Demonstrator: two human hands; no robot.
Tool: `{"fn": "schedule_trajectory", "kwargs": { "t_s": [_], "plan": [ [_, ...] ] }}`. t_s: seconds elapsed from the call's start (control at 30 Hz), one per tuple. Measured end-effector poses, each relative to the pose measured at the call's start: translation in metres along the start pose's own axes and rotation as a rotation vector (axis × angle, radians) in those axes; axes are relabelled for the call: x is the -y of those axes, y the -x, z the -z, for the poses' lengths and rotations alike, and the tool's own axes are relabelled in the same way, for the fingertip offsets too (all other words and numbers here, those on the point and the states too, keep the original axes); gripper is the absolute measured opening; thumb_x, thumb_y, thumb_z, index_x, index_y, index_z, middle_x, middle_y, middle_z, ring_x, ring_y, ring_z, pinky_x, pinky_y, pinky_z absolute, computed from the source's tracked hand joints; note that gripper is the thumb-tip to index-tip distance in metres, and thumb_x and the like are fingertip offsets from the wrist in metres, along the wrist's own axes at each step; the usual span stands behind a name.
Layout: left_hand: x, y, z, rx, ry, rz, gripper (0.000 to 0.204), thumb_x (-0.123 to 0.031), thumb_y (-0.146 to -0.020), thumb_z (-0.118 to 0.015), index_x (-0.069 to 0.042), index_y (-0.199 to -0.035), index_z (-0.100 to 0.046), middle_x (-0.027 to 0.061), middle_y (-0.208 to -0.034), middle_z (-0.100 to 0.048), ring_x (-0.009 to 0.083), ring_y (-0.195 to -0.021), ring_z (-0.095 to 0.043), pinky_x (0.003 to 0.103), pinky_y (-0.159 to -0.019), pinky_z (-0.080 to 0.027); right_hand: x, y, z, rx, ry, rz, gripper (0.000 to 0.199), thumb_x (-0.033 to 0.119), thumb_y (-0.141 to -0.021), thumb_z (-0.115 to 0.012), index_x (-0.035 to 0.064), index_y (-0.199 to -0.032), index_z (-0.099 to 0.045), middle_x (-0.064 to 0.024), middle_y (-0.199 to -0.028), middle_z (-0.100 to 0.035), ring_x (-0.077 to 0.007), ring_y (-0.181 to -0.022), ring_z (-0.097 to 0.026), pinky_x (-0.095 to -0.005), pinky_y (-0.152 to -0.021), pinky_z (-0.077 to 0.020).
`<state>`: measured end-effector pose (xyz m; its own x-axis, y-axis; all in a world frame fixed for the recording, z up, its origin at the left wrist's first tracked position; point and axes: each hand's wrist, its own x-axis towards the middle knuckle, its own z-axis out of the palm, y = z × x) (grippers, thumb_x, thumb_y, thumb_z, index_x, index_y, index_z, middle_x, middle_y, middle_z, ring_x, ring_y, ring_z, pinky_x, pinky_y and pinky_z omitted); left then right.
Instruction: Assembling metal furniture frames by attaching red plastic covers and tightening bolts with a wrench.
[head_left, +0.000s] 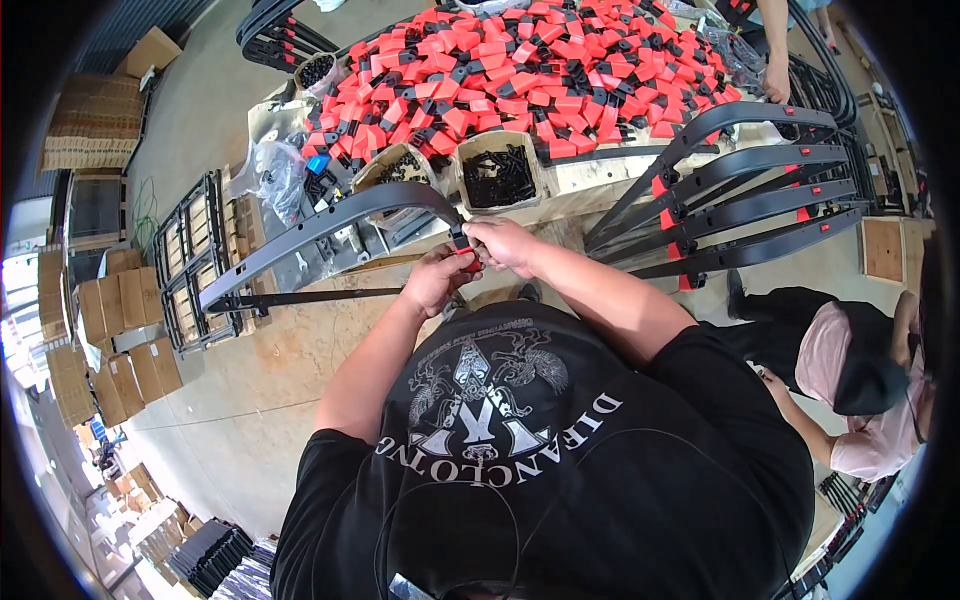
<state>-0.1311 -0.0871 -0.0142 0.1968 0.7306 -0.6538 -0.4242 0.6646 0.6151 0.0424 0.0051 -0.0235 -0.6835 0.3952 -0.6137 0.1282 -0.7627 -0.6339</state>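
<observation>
A long, curved black metal frame [320, 222] reaches from the left across the front of the workbench, its bent end coming down between my hands. At that end sits a red-and-black plastic end piece [462, 243]. My left hand [436, 280] is closed around the red lower part of the piece. Just above and to the right, my right hand [503, 246] is closed at the joint between piece and frame; its fingertips are partly hidden. A thin black bar [320, 298] of the frame runs below the curve towards my left hand.
Red-and-black plastic pieces [520, 75] are heaped on the workbench. Boxes of small black parts [500, 178] stand at its front edge, with tools [350, 240] nearby. Several black frames [770, 190] lean at the right. Another person [850, 370] is at the right; a co-worker's hand [776, 82] is at the far right.
</observation>
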Motion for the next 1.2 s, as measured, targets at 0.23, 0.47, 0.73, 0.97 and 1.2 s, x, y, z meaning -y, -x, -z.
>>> {"fn": "schedule_trajectory", "kwargs": {
  "t_s": [0.23,0.47,0.73,0.97,1.2],
  "plan": [
    [-0.004,0.016,-0.003,-0.262,-0.322,-0.088,0.038,-0.019,-0.095,-0.070,0.005,-0.122,-0.057,0.0127,-0.112,-0.067,0.0193,-0.104,-0.065,0.034,-0.090,-0.054,0.015,0.013,0.015,0.180,-0.117,-0.145,0.059,0.063,-0.100,-0.043,0.0077,-0.097,-0.063,-0.0053,-0.079,-0.064,-0.0183,-0.070,-0.062,-0.0323,-0.059,-0.0467],
    [-0.030,0.060,-0.041,-0.310,-1.073,-0.757,0.026,-0.012,-0.084,-0.076,-0.001,-0.106,-0.067,0.0103,-0.098,-0.068,0.0204,-0.091,-0.064,0.036,-0.082,-0.053,0.020,0.049,0.000,0.354,-0.487,-0.143,0.078,0.068,-0.098,-0.043,-0.0044,-0.123,-0.059,-0.0204,-0.117,-0.066,-0.0330,-0.105,-0.066,-0.0474,-0.096,-0.0519],
    [-0.027,0.057,-0.054,-0.268,-1.436,-0.880,0.025,-0.016,-0.079,-0.077,-0.003,-0.101,-0.071,0.0134,-0.100,-0.068,0.0342,-0.095,-0.064,0.044,-0.084,-0.054,0.018,0.052,-0.013,0.369,-0.380,-0.106,0.072,0.066,-0.098,-0.044,0.0030,-0.129,-0.059,-0.0084,-0.121,-0.066,-0.0229,-0.105,-0.065,-0.0415,-0.096,-0.0501],
    [-0.023,0.055,-0.055,-0.315,-1.414,-0.941,0.021,-0.013,-0.076,-0.077,-0.004,-0.094,-0.071,0.0114,-0.094,-0.069,0.0327,-0.090,-0.066,0.042,-0.082,-0.054,0.011,0.050,-0.014,0.265,-0.355,-0.113,0.048,0.051,-0.101,-0.052,0.0065,-0.117,-0.063,-0.0055,-0.103,-0.067,-0.0211,-0.091,-0.064,-0.0389,-0.083,-0.0521],
    [-0.020,0.056,-0.049,-0.453,-1.340,-1.063,0.017,-0.011,-0.074,-0.079,-0.006,-0.087,-0.069,0.0088,-0.088,-0.069,0.0289,-0.081,-0.067,0.039,-0.075,-0.054,0.002,0.042,-0.004,0.256,-0.131,0.016,0.022,0.030,-0.097,-0.065,0.0090,-0.100,-0.068,-0.0019,-0.086,-0.066,-0.0123,-0.075,-0.059,-0.0293,-0.062,-0.0427]
  ]
}}
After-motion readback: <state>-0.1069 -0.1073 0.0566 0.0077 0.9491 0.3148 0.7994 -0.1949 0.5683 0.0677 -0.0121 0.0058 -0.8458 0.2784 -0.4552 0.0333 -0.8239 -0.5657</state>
